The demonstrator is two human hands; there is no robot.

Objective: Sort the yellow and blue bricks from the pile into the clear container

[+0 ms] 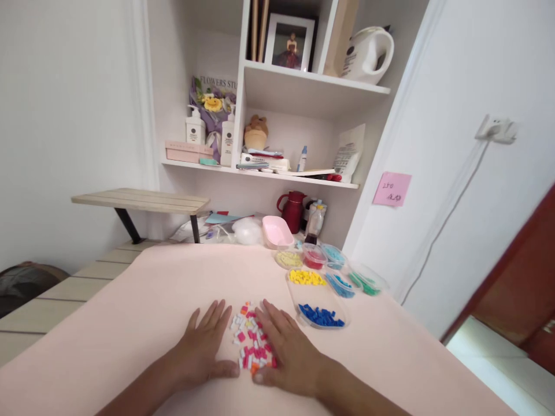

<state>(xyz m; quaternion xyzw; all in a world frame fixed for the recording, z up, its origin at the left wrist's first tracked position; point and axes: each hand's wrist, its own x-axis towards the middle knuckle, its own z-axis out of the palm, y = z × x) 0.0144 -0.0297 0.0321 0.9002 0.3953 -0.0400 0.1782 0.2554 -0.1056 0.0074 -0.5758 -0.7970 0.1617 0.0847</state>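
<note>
A loose pile of small building bricks (pixel 255 351), mostly white and pink with some orange, lies on the pink table cover. My left hand (pixel 202 346) rests flat at the pile's left side, fingers stretched out, thumb pointing in toward the near bricks. On the other side my right hand (pixel 290 352) is spread with its palm down, its fingers and thumb bordering the pile and hiding part of its right edge. Neither hand grips anything.
To the right sits a clear tray (pixel 310 306) with yellow bricks (pixel 307 278) and blue bricks (pixel 321 316). Behind it are small tubs of pale yellow, red (pixel 314 257), light blue and green pieces (pixel 366 283). A pink basin (pixel 278 231) and red jug (pixel 293 211) stand at the back.
</note>
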